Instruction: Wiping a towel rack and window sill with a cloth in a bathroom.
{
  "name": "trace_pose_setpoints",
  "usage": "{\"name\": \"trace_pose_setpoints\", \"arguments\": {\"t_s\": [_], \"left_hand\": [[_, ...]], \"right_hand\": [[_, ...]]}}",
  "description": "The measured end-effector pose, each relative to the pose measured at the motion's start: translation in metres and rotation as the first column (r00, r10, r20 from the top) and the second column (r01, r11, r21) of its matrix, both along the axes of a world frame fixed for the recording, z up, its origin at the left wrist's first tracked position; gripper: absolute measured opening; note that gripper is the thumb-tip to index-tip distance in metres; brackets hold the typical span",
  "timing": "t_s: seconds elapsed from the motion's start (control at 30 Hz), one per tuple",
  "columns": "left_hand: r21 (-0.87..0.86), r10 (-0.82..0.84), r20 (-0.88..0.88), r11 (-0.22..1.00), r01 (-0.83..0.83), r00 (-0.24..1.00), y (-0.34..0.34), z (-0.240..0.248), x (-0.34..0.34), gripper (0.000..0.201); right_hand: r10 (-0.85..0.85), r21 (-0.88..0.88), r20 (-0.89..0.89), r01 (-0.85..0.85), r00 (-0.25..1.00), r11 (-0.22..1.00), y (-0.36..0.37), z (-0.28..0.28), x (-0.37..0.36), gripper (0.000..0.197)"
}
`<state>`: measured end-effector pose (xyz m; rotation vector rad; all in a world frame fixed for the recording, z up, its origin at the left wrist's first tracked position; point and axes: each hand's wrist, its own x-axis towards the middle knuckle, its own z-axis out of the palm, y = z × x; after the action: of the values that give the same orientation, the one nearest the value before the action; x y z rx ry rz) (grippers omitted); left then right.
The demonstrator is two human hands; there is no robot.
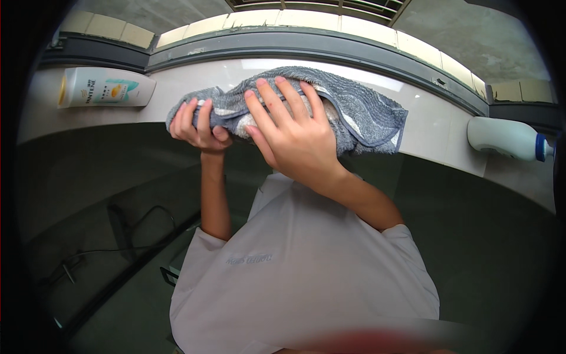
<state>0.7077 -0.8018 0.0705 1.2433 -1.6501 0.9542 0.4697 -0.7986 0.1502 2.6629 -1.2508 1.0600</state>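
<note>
A grey-blue ribbed towel point(365, 106) lies bunched on the white ledge, its folded corner hanging to the right. My left hand point(199, 125) is closed round the towel's left end, fingers curled over it and thumb at the near side. Across the middle of the bundle lies my right hand point(298, 133), its fingers spread a little and bent over the top, gripping the cloth. Between the folds some whitish, patterned material point(243, 125) shows near the right thumb. Whether it is the towel's other side or a wrapped thing, I cannot tell.
A white bottle point(109, 87) lies on its side at the ledge's left. Another pale bottle with a blue collar point(510, 138) lies at the right. Behind the ledge point(436, 133) runs a grey metal window track point(283, 44). A dark cable point(112, 251) shows low on the left.
</note>
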Motion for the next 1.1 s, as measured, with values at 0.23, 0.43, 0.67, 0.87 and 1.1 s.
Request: {"name": "trace_pose_setpoints", "arguments": {"t_s": [0.23, 0.43, 0.67, 0.87, 1.1], "left_hand": [[0.062, -0.038, -0.082, 0.997, 0.043, 0.996, 0.001, 0.006, 0.015, 0.054], [0.212, -0.06, -0.123, 0.974, 0.085, 0.991, 0.01, 0.015, 0.006, 0.067], [0.366, -0.114, -0.015, 0.924, 0.111, 0.993, 0.012, 0.037, -0.004, 0.077], [0.404, -0.117, -0.051, 0.906, 0.128, 0.992, 0.014, 0.044, -0.044, 0.077], [0.576, -0.127, -0.101, 0.801, 0.162, 0.987, 0.023, 0.068, -0.139, 0.076]], "right_hand": [[-0.124, 0.012, -0.002, 0.124, 0.992, 0.992, 0.01, -0.003, -0.01, 0.056], [-0.207, -0.037, -0.081, 0.205, 0.975, 0.978, 0.014, -0.004, -0.033, 0.063], [-0.217, -0.061, -0.102, 0.211, 0.971, 0.976, 0.013, -0.003, -0.049, 0.066], [-0.208, -0.033, -0.115, 0.205, 0.971, 0.978, 0.014, 0.001, -0.086, 0.066], [-0.261, -0.006, -0.142, 0.263, 0.955, 0.965, 0.021, 0.004, -0.149, 0.076]]}}
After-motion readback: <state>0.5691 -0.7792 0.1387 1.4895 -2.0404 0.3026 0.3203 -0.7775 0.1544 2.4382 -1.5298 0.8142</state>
